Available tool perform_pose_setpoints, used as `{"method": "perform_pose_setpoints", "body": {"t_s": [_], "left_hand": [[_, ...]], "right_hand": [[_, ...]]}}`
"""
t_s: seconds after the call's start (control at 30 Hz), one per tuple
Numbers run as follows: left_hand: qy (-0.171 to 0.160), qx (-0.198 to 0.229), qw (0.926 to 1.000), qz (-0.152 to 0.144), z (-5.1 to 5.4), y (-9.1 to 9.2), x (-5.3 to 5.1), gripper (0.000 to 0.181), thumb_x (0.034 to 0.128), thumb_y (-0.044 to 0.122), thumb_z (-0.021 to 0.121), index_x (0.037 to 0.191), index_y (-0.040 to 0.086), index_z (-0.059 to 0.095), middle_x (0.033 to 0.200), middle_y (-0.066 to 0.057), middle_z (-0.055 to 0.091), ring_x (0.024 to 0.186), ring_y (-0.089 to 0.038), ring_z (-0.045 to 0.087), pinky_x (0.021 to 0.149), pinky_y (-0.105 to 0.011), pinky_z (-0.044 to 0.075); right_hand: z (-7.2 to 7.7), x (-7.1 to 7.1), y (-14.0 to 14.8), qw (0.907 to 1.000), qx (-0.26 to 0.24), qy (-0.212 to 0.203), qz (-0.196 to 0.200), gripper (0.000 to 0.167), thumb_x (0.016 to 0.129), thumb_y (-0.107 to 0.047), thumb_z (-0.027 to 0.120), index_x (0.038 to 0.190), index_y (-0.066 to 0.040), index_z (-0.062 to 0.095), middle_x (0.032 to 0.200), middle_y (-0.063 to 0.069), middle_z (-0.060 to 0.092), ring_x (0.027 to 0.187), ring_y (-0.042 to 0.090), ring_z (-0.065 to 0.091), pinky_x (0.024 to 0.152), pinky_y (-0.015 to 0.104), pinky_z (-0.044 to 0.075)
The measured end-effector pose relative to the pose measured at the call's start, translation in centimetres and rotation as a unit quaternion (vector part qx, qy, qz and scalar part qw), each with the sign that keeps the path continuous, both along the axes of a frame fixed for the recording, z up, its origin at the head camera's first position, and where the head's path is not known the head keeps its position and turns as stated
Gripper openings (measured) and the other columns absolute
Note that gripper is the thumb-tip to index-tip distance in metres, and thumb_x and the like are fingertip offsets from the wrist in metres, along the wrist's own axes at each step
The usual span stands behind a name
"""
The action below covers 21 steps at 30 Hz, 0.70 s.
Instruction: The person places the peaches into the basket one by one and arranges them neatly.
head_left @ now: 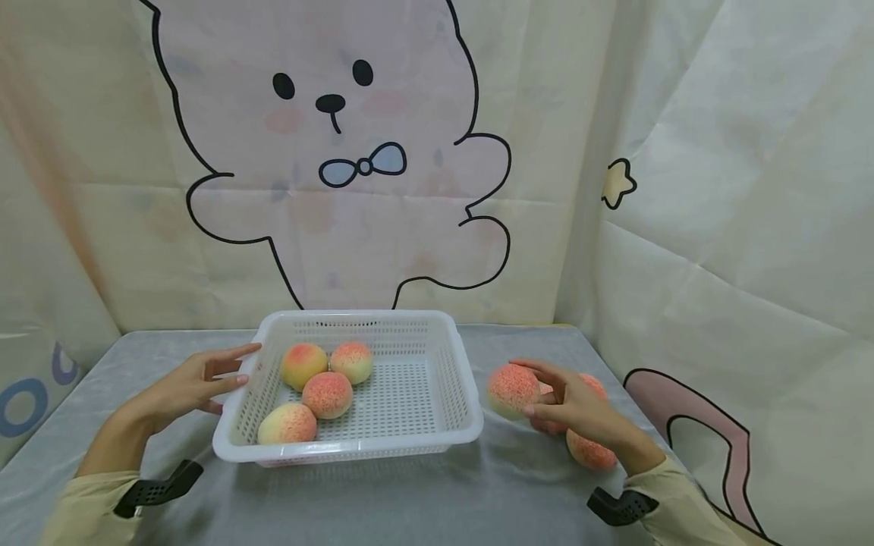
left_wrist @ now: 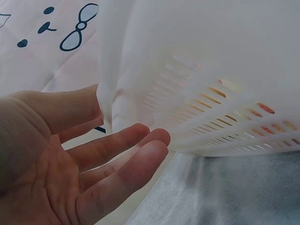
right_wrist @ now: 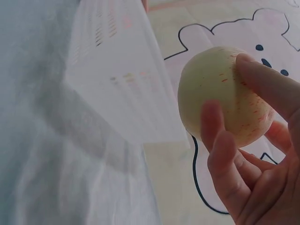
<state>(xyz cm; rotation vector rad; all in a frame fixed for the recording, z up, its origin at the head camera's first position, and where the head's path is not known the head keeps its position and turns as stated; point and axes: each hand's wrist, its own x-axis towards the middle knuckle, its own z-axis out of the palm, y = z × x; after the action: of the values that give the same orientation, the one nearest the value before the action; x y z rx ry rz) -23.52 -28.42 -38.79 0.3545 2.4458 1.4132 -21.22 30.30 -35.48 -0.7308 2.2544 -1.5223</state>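
Note:
A white plastic basket [head_left: 410, 444] with slotted walls stands mid-table in the head view, with several red-and-yellow peaches [head_left: 328, 395] in its left half. At its left side, my left hand [head_left: 187, 385] holds the rim; the left wrist view shows a digit going behind the rim and other fingers [left_wrist: 122, 173] along the outer wall. My right hand [head_left: 580, 402] grips another peach [head_left: 512, 390] between thumb and fingers, right of the basket. In the right wrist view, this peach [right_wrist: 213, 89] shows its pale side, held above the table. Partly hidden under that hand lie more peaches [head_left: 590, 453].
A grey cloth [head_left: 382, 500] covers the table. Behind it hangs a curtain [head_left: 532, 265] printed with a cartoon bear, and another curtain [head_left: 751, 303] closes off the right side. Each wrist carries a black camera mount [head_left: 158, 489].

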Motion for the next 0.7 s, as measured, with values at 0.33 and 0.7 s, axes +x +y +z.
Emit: {"method": "perform_pose_setpoints", "body": {"t_s": [0.33, 0.7], "left_hand": [[-0.003, 0.002, 1.0000, 0.000, -0.1, 0.0, -0.1, 0.074, 0.1023, 0.030, 0.059, 0.162, 0.008, 0.020, 0.160, -0.036, 0.027, 0.124, -0.041, 0.060, 0.079, -0.051, 0.061], [-0.003, 0.001, 1.0000, -0.005, 0.0, -0.1, -0.2, 0.073, 0.1028, 0.029, 0.058, 0.162, 0.008, 0.020, 0.158, -0.037, 0.029, 0.123, -0.039, 0.060, 0.079, -0.049, 0.061]], "right_hand": [[0.3, -1.5, -3.2, 0.9987, -0.020, 0.043, 0.019, 0.064, 0.096, -0.006, 0.068, 0.154, -0.011, 0.040, 0.140, 0.018, 0.052, 0.066, 0.012, 0.067, 0.056, 0.030, 0.054], [1.3, -2.4, -6.6, 0.9980, -0.026, 0.044, 0.037, 0.067, 0.095, -0.009, 0.070, 0.154, -0.012, 0.039, 0.142, 0.012, 0.054, 0.069, 0.015, 0.067, 0.055, 0.027, 0.052]]}}
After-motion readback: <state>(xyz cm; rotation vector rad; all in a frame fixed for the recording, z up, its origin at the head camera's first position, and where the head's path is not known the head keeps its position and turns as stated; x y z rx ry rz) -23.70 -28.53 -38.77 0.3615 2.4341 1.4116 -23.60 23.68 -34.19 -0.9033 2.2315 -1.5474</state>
